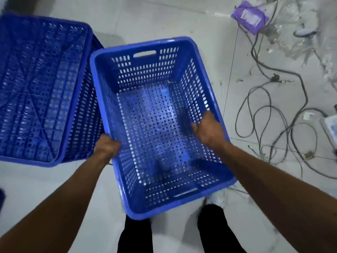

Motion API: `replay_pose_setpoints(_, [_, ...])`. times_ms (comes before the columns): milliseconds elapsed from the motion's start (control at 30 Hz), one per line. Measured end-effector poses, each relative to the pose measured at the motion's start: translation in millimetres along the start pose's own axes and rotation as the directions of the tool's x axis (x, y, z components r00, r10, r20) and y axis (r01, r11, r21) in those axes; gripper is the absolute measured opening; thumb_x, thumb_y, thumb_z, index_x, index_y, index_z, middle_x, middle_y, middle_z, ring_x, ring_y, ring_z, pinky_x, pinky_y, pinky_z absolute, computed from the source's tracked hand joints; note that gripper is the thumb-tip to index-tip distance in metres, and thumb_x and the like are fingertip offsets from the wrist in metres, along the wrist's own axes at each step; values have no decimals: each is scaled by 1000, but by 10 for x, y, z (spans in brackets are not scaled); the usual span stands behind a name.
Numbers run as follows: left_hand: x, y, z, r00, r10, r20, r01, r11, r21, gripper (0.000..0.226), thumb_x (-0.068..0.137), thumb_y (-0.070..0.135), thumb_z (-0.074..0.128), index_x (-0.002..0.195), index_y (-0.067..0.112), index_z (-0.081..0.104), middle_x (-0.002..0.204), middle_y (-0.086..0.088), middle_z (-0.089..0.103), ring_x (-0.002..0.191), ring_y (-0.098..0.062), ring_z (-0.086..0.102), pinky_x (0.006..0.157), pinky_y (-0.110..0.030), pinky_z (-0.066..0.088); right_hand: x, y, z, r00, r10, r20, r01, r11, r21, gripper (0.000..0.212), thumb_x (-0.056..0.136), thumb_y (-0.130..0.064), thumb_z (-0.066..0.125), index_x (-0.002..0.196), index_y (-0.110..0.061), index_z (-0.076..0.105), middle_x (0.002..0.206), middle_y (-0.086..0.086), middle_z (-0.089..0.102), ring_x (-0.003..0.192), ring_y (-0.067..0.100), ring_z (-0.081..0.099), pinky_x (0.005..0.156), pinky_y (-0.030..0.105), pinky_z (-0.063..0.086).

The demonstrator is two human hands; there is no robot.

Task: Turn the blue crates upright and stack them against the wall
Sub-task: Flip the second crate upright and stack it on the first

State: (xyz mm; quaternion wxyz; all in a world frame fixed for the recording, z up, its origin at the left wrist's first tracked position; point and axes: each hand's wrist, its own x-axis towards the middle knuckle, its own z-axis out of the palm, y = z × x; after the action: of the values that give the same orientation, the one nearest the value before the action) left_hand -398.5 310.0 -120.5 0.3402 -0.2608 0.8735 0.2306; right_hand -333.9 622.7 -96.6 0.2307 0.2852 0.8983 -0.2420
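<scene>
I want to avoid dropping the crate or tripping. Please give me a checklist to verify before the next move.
1. Held crate upright, opening up: ok.
2. Left hand closed on its rim: ok.
3. Right hand on the opposite rim: ok.
4. Held crate empty: ok.
5. Other crate upright: not ok, its bottom faces up.
6. Floor free of cables on the right: not ok.

The upright crate [156,121] sits open side up in front of the person, held off the floor [182,19]. To its left, touching its rim, lies the overturned crate [42,84], base up. To its right cables [284,114] sprawl on the floor; beyond its far right corner lies a packet [249,17].
</scene>
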Motion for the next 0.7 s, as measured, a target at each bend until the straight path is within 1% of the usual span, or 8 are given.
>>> replay_pose_setpoints(67, [98,-4,37,1000,-6,-2,6,1000,-19,29,85,7,65,111,-3,61,104,-25,67,88,-38,67,72,-41,53,171,178,-15,994,20,-111,-21,1000,-11,51,94,-32,57,130,0,39,127,20,48,111,42,56,83,45,45])
replay_pose_setpoints(133, [176,-17,66,1000,-24,10,24,999,-32,25,86,3,64,110,-2,61,101,-21,65,83,-34,63,74,-41,54,298,294,-9,991,19,-129,-27,998,-55,53,90,-30,60,130,0,40,125,19,46,110,41,54,82,47,46])
replay_pose_setpoints(200, [284,-65,116,999,-38,27,40,998,-55,29,86,2,64,114,-3,62,106,-21,68,88,-36,67,81,-48,59,400,369,-2,991,7,-133,-20,995,-95,51,88,-26,60,129,-1,42,124,18,45,110,40,52,81,46,46])
replay_pose_setpoints(267, [350,-93,149,998,-46,37,49,996,-78,33,85,3,64,118,-1,63,110,-20,69,93,-37,67,87,-53,59,476,398,-7,986,-20,-167,0,993,-115,46,87,-20,57,128,-3,44,122,17,45,111,38,49,79,45,45])
replay_pose_setpoints(367, [378,-120,136,998,-51,39,54,996,-70,41,86,5,63,127,2,61,118,-19,68,97,-36,66,84,-46,58,576,398,-7,972,-11,-234,-17,993,-115,43,85,-13,55,126,-3,46,123,18,44,113,38,47,81,46,45])
replay_pose_setpoints(433, [373,-111,110,998,-57,38,60,995,-75,41,89,6,61,130,2,59,119,-18,66,94,-34,63,81,-43,56,653,402,-14,978,25,-206,-50,992,-116,40,86,-11,54,124,-2,47,123,19,47,112,38,49,80,44,43])
replay_pose_setpoints(533, [403,-73,74,997,-66,35,69,994,-82,41,91,9,61,131,2,56,120,-18,65,98,-37,64,84,-46,57,744,381,-45,986,131,-108,-139,988,-69,31,90,-15,51,119,-3,50,119,18,55,107,40,56,82,41,44])
replay_pose_setpoints(700, [341,-101,94,993,-104,56,110,987,-117,41,92,6,60,133,3,55,120,-20,64,99,-39,65,86,-51,58,699,401,-28,981,165,-102,-170,985,-39,31,92,-15,52,120,-1,50,120,17,50,103,40,58,80,41,44])
